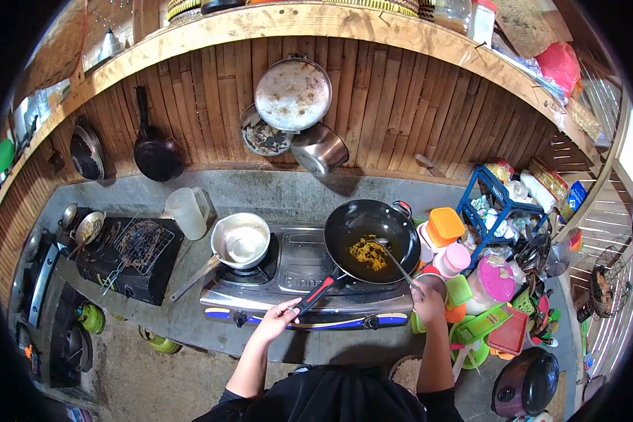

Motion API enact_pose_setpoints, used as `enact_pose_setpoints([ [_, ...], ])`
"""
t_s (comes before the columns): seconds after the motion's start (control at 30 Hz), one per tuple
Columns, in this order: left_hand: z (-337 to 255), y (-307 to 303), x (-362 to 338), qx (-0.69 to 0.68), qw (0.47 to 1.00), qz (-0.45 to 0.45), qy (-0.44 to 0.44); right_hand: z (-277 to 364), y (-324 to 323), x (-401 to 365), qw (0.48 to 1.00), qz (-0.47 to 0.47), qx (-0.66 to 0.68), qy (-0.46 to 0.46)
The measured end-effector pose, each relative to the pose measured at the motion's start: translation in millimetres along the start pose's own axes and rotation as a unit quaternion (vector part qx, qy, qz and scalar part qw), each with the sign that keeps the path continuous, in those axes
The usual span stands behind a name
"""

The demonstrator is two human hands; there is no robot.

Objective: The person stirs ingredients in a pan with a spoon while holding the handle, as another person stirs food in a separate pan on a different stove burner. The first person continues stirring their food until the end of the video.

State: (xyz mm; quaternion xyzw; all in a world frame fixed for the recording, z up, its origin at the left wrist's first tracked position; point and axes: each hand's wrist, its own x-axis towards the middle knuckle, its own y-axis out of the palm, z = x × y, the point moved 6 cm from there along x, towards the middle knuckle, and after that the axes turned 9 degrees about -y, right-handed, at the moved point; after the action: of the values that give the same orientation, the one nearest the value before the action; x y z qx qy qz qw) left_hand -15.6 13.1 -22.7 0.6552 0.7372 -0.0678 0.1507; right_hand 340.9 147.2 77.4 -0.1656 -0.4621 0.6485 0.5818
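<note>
A black wok (337, 224) sits on the right burner of the two-burner gas stove (309, 260). Yellow-orange paste or chopped seasoning (368, 253) lies in the bottom of the wok. My left hand (278, 321) is closed around the end of the wok's black-and-red handle. In my right hand (427, 305) is the handle of a metal spatula (399, 267), its head down in the wok by the yellow mass. A light metal saucepan (240, 240) stands on the left burner, its long handle pointing to the lower left.
A clear plastic jug (186, 214) and a black grill stove (130, 257) stand left. Colourful plastic containers (446, 226) crowd right, by a blue rack (503, 204) and a rice cooker (526, 383). Pans and a large lid (292, 95) hang on the bamboo wall below a wooden shelf (316, 20).
</note>
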Motion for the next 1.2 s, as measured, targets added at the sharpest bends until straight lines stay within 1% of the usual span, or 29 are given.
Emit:
enact_pose_setpoints([
  [0.03, 0, 0, 0, -0.003, 1.0, -0.002, -0.002, 3, -4, -3, 1.0, -0.002, -0.009, -0.022],
  [0.07, 0, 1, 0, -0.002, 1.0, 0.0, -0.002, 4, -10, -8, 1.0, -0.003, -0.01, -0.021],
  [0.13, 0, 2, -1, -0.04, 0.999, 0.0, -0.016, 6, -16, -18, 0.999, 0.044, 0.02, 0.025],
  [0.17, -2, 3, -1, -0.039, 0.999, 0.003, -0.017, 5, -19, -21, 0.999, 0.043, 0.018, 0.027],
  [0.23, -5, 5, -1, -0.038, 0.999, -0.004, -0.014, 11, -28, -29, 0.998, 0.017, 0.042, -0.043],
  [0.37, 0, 4, 1, -0.046, 0.999, -0.011, -0.027, 18, -44, -44, 0.997, 0.028, 0.056, -0.034],
  [0.43, 0, 5, 0, -0.053, 0.998, -0.019, -0.041, 10, -48, -51, 0.998, 0.042, 0.054, 0.015],
  [0.57, -3, 10, -4, -0.06, 0.997, -0.006, -0.04, 27, -74, -58, 0.997, 0.059, 0.043, 0.01],
  [0.63, -6, 13, -8, -0.074, 0.996, -0.011, -0.054, 35, -87, -62, 0.994, 0.062, 0.061, 0.073],
  [0.73, -2, 14, -7, -0.06, 0.997, 0.005, -0.049, 29, -93, -67, 0.994, 0.049, 0.068, 0.076],
  [0.87, -2, 16, -8, -0.059, 0.998, 0.005, -0.035, 23, -89, -69, 0.998, 0.032, 0.035, 0.041],
  [0.93, -1, 15, -7, -0.035, 0.999, 0.004, -0.036, 25, -84, -67, 0.999, 0.03, 0.028, 0.001],
  [1.07, -1, 15, -7, -0.042, 0.999, 0.007, -0.031, 24, -64, -60, 0.998, 0.048, 0.017, 0.028],
  [1.13, 3, 13, -3, -0.038, 0.999, 0.005, -0.033, 19, -47, -55, 0.998, 0.042, 0.051, -0.003],
  [1.17, 4, 13, -3, -0.037, 0.999, 0.005, -0.033, 15, -39, -52, 0.998, 0.042, 0.051, -0.003],
  [1.2, 3, 13, -3, -0.036, 0.999, 0.005, -0.032, 15, -33, -48, 0.996, 0.033, 0.072, -0.029],
])
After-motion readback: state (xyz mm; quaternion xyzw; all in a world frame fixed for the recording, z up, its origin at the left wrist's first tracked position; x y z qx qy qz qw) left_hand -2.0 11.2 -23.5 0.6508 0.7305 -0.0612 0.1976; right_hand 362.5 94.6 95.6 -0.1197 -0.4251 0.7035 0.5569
